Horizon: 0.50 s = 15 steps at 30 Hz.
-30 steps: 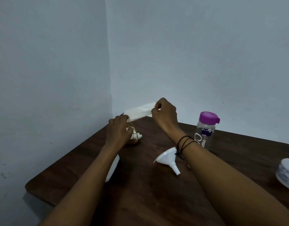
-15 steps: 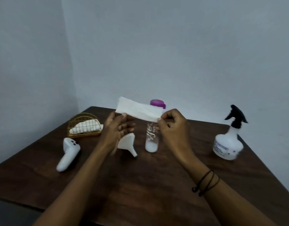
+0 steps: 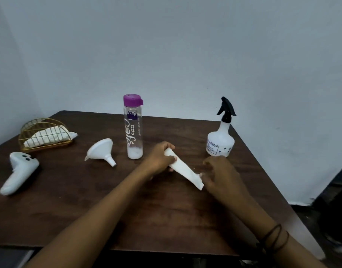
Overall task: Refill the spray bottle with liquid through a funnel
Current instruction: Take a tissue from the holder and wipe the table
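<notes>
— White translucent plastic spray bottle (image 3: 220, 141) with black trigger stands back right on the table (image 3: 108, 209); I'd grip its light, slippery body low.

— Fingers?

— Left hand (image 3: 159, 160) and right hand (image 3: 217, 176) pinch a folded white tissue (image 3: 185, 171).

— Count?

— One white plastic funnel (image 3: 100, 150), one purple-capped clear bottle (image 3: 133, 128).

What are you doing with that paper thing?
A person is holding a folded white tissue between the left hand and the right hand, low over the brown table. The white funnel lies on its side, untouched. The clear bottle with the purple cap and the spray bottle stand upright, both closed, so no pouring has begun.
</notes>
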### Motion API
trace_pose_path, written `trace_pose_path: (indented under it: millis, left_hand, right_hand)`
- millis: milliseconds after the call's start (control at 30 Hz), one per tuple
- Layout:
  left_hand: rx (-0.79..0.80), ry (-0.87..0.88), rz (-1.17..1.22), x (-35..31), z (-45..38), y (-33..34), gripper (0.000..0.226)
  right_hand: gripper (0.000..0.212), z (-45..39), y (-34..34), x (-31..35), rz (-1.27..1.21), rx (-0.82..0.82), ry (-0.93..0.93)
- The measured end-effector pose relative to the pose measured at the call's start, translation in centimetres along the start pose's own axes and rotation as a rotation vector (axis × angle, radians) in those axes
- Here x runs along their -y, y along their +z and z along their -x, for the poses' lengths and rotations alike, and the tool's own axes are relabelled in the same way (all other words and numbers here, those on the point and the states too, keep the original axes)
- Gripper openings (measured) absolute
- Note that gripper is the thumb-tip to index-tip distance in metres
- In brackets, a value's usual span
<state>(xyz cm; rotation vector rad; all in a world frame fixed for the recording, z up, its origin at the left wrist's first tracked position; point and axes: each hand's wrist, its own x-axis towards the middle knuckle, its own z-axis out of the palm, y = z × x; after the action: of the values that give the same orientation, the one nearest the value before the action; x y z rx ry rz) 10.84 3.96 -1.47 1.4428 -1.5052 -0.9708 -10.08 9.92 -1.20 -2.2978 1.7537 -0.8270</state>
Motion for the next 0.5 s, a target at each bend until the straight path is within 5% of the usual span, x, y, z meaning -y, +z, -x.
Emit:
trace_pose_path:
  millis: [233,500]
  left_hand:
    - [-0.063,0.206,-0.630,0.9,-2.2,0.4,0.033]
    - [-0.295,0.364,-0.512,1.3,-2.1,0.1,0.020]
  right_hand:
    - [0.042,-0.6,2.7,0.8,0.168,0.320,-0.433]
    - [0.041,-3.5,3.3,0.0,0.294,0.382,-0.399]
